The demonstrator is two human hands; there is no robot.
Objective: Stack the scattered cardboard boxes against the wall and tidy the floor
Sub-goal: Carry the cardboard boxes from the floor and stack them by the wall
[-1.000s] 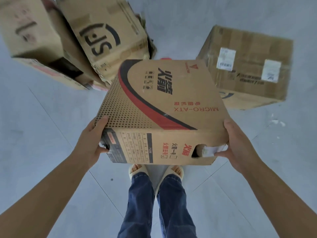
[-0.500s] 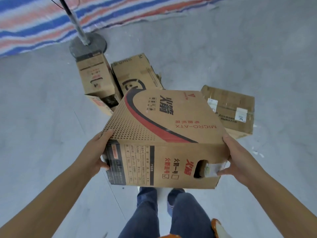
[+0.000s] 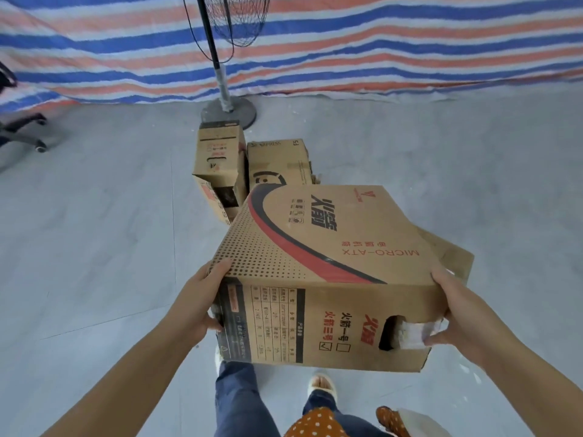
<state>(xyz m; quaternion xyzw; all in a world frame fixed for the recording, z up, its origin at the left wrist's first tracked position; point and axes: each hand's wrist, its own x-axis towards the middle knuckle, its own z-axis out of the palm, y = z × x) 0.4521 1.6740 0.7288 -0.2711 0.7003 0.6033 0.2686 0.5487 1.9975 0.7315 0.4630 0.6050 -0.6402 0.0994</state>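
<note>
While both hands carry it above the floor (image 3: 94, 247), left hand (image 3: 197, 305) curled round the big box (image 3: 318, 279) at its left corner, right hand (image 3: 457, 313) gripping the right edge, thumb on white paper (image 3: 416, 334), two boxes (image 3: 220, 165) past it by a fan stand (image 3: 228, 110), bare floor left and right.

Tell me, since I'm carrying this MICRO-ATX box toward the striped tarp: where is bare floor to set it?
Bare floor lies left of the tall box, toward the chair base, and right of the SF box. Around the fan base it is crowded.
</note>
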